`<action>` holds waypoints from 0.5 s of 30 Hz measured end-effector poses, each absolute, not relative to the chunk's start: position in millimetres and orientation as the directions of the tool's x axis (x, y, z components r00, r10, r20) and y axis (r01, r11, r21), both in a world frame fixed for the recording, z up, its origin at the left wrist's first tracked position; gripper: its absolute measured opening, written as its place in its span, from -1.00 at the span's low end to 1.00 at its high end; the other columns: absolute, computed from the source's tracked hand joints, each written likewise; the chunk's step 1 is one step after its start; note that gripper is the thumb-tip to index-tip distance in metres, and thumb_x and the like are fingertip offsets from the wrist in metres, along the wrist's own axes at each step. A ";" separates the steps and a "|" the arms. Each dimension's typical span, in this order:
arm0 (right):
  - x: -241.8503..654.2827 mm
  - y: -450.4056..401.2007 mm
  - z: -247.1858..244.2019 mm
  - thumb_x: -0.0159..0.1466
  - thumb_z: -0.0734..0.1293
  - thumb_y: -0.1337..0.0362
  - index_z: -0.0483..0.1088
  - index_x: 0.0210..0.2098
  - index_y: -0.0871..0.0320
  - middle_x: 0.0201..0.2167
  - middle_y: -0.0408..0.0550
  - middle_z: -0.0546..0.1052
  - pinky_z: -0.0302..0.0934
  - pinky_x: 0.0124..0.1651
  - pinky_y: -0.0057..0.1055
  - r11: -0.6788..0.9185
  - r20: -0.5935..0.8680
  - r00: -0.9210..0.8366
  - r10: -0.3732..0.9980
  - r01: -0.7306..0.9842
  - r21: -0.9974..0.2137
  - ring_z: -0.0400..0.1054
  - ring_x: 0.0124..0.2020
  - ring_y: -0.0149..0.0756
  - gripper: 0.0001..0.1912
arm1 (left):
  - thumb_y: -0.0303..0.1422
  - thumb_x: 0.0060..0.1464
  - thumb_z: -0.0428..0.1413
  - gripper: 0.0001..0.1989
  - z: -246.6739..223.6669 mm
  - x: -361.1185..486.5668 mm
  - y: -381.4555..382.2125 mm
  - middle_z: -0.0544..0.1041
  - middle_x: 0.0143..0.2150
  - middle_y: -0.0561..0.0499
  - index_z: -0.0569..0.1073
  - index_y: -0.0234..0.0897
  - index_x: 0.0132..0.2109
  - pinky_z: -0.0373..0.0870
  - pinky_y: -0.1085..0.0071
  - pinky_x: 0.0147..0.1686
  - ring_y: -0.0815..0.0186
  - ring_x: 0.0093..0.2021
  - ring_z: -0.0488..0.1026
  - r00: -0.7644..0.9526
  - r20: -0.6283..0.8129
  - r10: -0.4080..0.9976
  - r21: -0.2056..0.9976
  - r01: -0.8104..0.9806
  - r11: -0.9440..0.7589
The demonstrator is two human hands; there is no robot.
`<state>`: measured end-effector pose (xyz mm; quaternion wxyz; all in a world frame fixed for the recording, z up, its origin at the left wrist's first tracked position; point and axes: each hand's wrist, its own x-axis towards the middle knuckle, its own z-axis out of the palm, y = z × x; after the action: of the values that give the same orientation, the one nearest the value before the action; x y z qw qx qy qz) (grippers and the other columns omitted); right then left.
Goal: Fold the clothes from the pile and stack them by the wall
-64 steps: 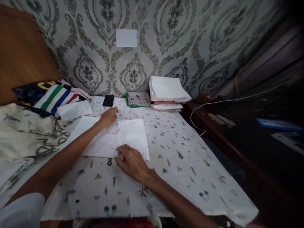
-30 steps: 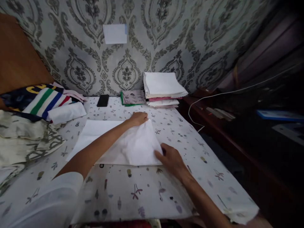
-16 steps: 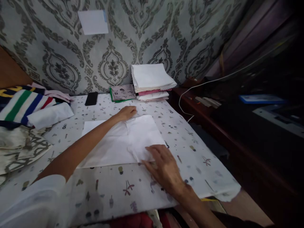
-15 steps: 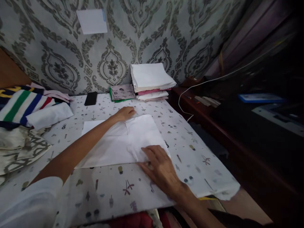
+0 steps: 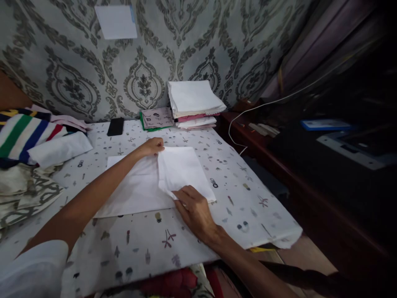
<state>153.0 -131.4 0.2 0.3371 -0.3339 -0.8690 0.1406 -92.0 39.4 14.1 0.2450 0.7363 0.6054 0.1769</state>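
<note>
A white cloth [image 5: 133, 194] lies flat on the patterned table cover, its right part doubled over into a folded flap [image 5: 182, 169]. My left hand [image 5: 151, 146] pinches the far corner of that flap's left edge between thumb and fingers. At the near corner of the same edge, my right hand [image 5: 194, 209] grips the fabric, thumb below and fingers above. Between the two hands the flap's edge looks slightly raised and creased.
Behind the cloth stands a stack of folded fabrics [image 5: 195, 99], with a folded grey print [image 5: 158, 118] beside it. A black phone [image 5: 115, 126] lies near the wall. Heaped clothes [image 5: 34, 136] occupy the left side. A white cable [image 5: 263, 108] runs along the right.
My left hand has shifted left and taken the flap's far corner. My right hand has closed on the near corner. The flap's edge is now straighter and further left.
</note>
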 end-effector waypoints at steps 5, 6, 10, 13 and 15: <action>143.7 -136.2 -5.7 0.30 0.28 0.42 0.48 -0.29 0.15 -0.34 -0.03 0.49 0.29 -0.28 -0.37 0.757 0.391 -0.649 0.653 0.546 -0.357 0.35 -0.28 -0.25 -0.86 | -0.40 0.06 0.09 -0.95 12.4 -96.6 21.6 0.46 -0.43 0.03 0.38 -0.25 -0.36 0.38 0.34 -0.28 0.24 -0.35 0.45 0.158 -0.015 0.987 0.479 0.868 -0.132; 144.5 -136.5 -3.6 0.30 0.29 0.37 0.48 -0.28 0.16 -0.33 -0.03 0.49 0.30 -0.27 -0.36 0.761 0.390 -0.655 0.647 0.530 -0.374 0.35 -0.27 -0.25 -0.89 | -0.40 0.08 0.09 -0.97 13.7 -94.5 17.5 0.50 -0.35 -0.02 0.41 -0.25 -0.32 0.39 0.27 -0.18 0.17 -0.24 0.47 0.147 0.014 0.989 0.450 0.882 -0.137; 151.8 -130.3 10.3 0.37 0.26 0.22 0.49 -0.13 0.20 -0.29 0.02 0.53 0.34 -0.17 -0.29 0.769 0.463 -0.617 0.636 0.455 -0.449 0.39 -0.23 -0.22 -0.77 | -0.33 0.24 -0.02 -0.72 19.6 -71.2 3.8 0.50 0.06 -0.20 0.42 -0.29 0.03 0.27 0.10 0.12 0.02 0.11 0.39 0.263 0.174 0.949 0.299 0.904 -0.305; 158.0 -119.1 8.3 0.40 0.19 0.26 0.48 -0.03 0.22 -0.08 0.16 0.54 0.29 0.05 -0.10 0.729 0.491 -0.548 0.677 0.591 -0.345 0.40 -0.03 -0.09 -0.71 | -0.22 0.35 -0.15 -0.56 14.1 -41.3 0.8 0.36 0.30 -0.18 0.29 -0.28 0.26 0.16 0.19 0.26 0.11 0.28 0.28 0.507 0.162 0.846 0.326 0.782 -0.531; 163.1 -113.2 -3.6 0.40 0.18 0.22 0.42 0.09 0.26 0.15 0.27 0.44 0.17 0.20 0.07 0.656 0.458 -0.512 0.727 0.715 -0.241 0.28 0.19 0.05 -0.63 | -0.13 0.37 -0.20 -0.48 5.4 -22.3 3.8 0.20 0.42 -0.13 0.19 -0.24 0.35 0.02 0.23 0.35 0.17 0.41 0.10 0.638 0.089 0.765 0.373 0.691 -0.619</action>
<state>163.1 -113.2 -3.6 0.2683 -0.4146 -0.8695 0.0106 -22.3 3.8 5.4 0.1539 0.8917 0.4082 0.1205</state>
